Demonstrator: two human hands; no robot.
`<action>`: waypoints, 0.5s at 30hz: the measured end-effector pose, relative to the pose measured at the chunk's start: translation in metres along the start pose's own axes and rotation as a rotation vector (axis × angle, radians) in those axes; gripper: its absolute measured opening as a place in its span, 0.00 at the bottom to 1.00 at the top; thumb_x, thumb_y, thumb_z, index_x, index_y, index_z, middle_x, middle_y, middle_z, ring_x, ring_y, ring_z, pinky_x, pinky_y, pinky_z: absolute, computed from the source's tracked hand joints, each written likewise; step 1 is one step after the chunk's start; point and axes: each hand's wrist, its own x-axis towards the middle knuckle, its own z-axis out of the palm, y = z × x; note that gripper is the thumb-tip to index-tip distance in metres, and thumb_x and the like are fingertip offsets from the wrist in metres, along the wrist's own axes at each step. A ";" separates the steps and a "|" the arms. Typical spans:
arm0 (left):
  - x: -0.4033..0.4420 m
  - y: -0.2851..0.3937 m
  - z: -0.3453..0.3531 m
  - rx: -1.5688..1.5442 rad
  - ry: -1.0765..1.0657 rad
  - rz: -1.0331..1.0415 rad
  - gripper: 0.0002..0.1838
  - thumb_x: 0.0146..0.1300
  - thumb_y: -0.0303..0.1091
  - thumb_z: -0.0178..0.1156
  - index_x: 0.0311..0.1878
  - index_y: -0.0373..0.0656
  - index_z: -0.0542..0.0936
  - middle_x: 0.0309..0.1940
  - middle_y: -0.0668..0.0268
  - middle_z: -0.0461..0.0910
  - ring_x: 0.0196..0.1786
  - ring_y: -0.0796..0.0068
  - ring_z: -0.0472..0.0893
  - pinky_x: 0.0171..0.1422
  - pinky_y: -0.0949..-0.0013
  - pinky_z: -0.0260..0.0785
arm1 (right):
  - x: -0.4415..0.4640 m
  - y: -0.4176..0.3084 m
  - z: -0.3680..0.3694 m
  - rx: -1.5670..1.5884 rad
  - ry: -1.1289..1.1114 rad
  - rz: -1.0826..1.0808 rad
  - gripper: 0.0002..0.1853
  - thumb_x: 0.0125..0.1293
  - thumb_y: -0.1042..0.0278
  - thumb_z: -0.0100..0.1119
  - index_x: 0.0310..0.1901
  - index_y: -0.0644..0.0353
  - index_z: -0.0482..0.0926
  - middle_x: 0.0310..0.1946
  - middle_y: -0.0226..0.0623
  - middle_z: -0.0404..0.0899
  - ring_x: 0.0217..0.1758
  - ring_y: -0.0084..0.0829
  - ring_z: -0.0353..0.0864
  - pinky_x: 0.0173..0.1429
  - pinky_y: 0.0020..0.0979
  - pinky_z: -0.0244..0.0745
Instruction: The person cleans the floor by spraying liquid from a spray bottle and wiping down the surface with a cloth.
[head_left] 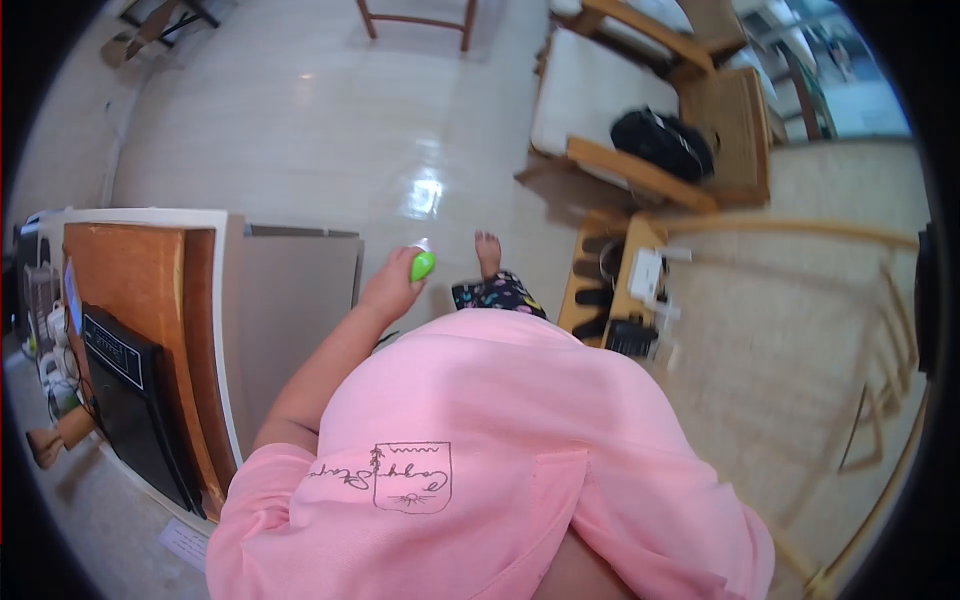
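Observation:
My left hand reaches forward past the pink shirt, its fingers closed around a small bright green rounded object. A pale, shiny part shows at the far end of that object, but its exact kind is unclear. Below it is the tiled floor. One bare foot and a dark patterned trouser leg show just to the right of the hand. My right hand is out of sight.
On the left stands a cabinet with a wooden top bearing a black flat case. A cushioned wooden chair holds a black bag. Beside my leg is a wooden rack with dark footwear.

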 end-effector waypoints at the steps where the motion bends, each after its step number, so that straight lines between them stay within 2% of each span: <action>1: 0.021 0.012 -0.012 -0.002 0.039 -0.027 0.25 0.61 0.36 0.64 0.60 0.45 0.71 0.58 0.56 0.72 0.58 0.46 0.75 0.58 0.52 0.72 | 0.023 -0.031 -0.035 -0.072 0.023 -0.038 0.18 0.66 0.65 0.57 0.56 0.58 0.76 0.43 0.42 0.83 0.45 0.34 0.81 0.52 0.36 0.76; 3: 0.037 0.025 -0.035 -0.124 0.094 -0.017 0.25 0.61 0.36 0.65 0.61 0.44 0.71 0.56 0.56 0.73 0.57 0.47 0.76 0.59 0.54 0.71 | 0.065 -0.112 -0.120 -0.232 0.150 -0.134 0.17 0.66 0.64 0.56 0.56 0.58 0.76 0.44 0.43 0.83 0.46 0.35 0.81 0.53 0.36 0.75; 5: 0.051 0.033 -0.068 -0.167 0.171 -0.067 0.26 0.60 0.35 0.66 0.61 0.43 0.72 0.56 0.56 0.74 0.57 0.49 0.76 0.60 0.56 0.71 | 0.089 -0.236 -0.230 -0.271 0.357 -0.277 0.17 0.67 0.64 0.55 0.55 0.57 0.76 0.46 0.43 0.82 0.48 0.35 0.81 0.54 0.36 0.75; 6: 0.051 0.039 -0.083 -0.215 0.218 -0.090 0.26 0.59 0.34 0.67 0.60 0.42 0.73 0.56 0.56 0.74 0.57 0.50 0.76 0.61 0.58 0.71 | 0.084 -0.304 -0.287 -0.025 0.287 -0.598 0.17 0.66 0.63 0.58 0.56 0.56 0.78 0.46 0.41 0.82 0.47 0.33 0.80 0.53 0.34 0.74; 7: 0.051 0.044 -0.100 -0.227 0.246 -0.115 0.26 0.59 0.34 0.67 0.60 0.42 0.73 0.56 0.56 0.74 0.57 0.50 0.76 0.61 0.58 0.71 | 0.116 -0.360 -0.329 0.184 0.289 -0.707 0.18 0.66 0.61 0.61 0.56 0.56 0.79 0.44 0.38 0.82 0.46 0.32 0.80 0.53 0.32 0.74; 8: 0.051 0.049 -0.120 -0.259 0.302 -0.168 0.26 0.58 0.33 0.68 0.60 0.41 0.74 0.55 0.56 0.75 0.57 0.53 0.77 0.62 0.60 0.70 | 0.137 -0.430 -0.372 0.169 0.398 -1.071 0.20 0.66 0.58 0.62 0.58 0.55 0.78 0.43 0.35 0.83 0.47 0.30 0.79 0.55 0.31 0.73; 9: 0.050 0.052 -0.141 -0.288 0.362 -0.221 0.26 0.56 0.33 0.69 0.59 0.40 0.76 0.55 0.56 0.76 0.58 0.56 0.77 0.62 0.62 0.70 | 0.094 -0.516 -0.403 0.148 0.368 -0.898 0.21 0.67 0.62 0.62 0.60 0.58 0.76 0.47 0.29 0.81 0.50 0.23 0.77 0.57 0.28 0.71; 10: 0.047 0.053 -0.161 -0.297 0.399 -0.247 0.26 0.56 0.33 0.69 0.59 0.40 0.76 0.55 0.56 0.76 0.58 0.56 0.77 0.62 0.62 0.70 | 0.080 -0.593 -0.427 0.094 0.434 -1.062 0.22 0.66 0.56 0.63 0.59 0.55 0.77 0.48 0.34 0.82 0.52 0.27 0.78 0.59 0.30 0.71; 11: 0.043 0.053 -0.179 -0.358 0.468 -0.265 0.26 0.56 0.33 0.69 0.59 0.41 0.76 0.55 0.56 0.76 0.58 0.56 0.77 0.64 0.62 0.69 | 0.045 -0.671 -0.435 0.155 0.327 -1.244 0.22 0.66 0.54 0.63 0.59 0.53 0.78 0.51 0.35 0.80 0.54 0.27 0.76 0.61 0.30 0.69; 12: 0.039 0.052 -0.197 -0.419 0.540 -0.280 0.26 0.56 0.34 0.68 0.59 0.41 0.76 0.55 0.56 0.76 0.59 0.57 0.77 0.65 0.61 0.68 | 0.001 -0.738 -0.428 0.206 0.248 -1.284 0.23 0.65 0.54 0.64 0.59 0.52 0.77 0.53 0.38 0.79 0.56 0.28 0.75 0.64 0.29 0.67; 14: 0.037 0.056 -0.240 -0.520 0.630 -0.351 0.26 0.57 0.35 0.69 0.60 0.42 0.76 0.56 0.56 0.76 0.60 0.59 0.77 0.66 0.62 0.67 | -0.070 -0.852 -0.405 0.065 0.009 -1.484 0.24 0.67 0.64 0.59 0.64 0.53 0.72 0.55 0.32 0.74 0.59 0.22 0.69 0.64 0.24 0.61; 15: 0.045 0.044 -0.255 -0.529 0.668 -0.361 0.26 0.57 0.35 0.69 0.60 0.42 0.76 0.56 0.56 0.76 0.60 0.59 0.77 0.66 0.62 0.67 | -0.078 -0.890 -0.402 0.037 -0.005 -1.512 0.24 0.67 0.64 0.59 0.64 0.53 0.72 0.55 0.32 0.74 0.59 0.22 0.69 0.64 0.24 0.61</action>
